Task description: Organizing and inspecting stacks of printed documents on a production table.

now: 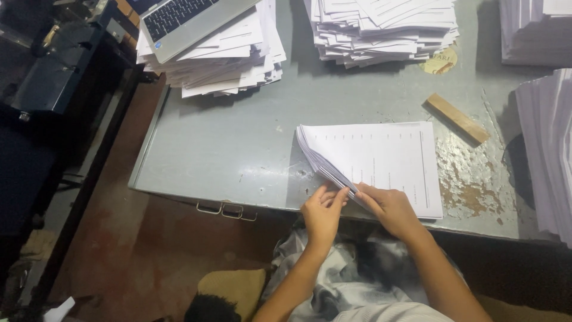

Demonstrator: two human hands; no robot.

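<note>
A small stack of white printed sheets (381,158) lies on the grey metal table (226,143), its left edge fanned out and lifted. My left hand (322,211) pinches the fanned near-left corner of the sheets between thumb and fingers. My right hand (390,209) rests on the near edge of the same stack, fingers pressing on the paper right beside the left hand. Both forearms reach up from the bottom of the view.
Tall paper stacks stand at the back left (220,59), back middle (381,30) and along the right edge (545,149). A laptop (185,21) lies on the back-left stack. A wooden block (457,118) sits right of the sheets. A drawer handle (226,210) hangs under the table front.
</note>
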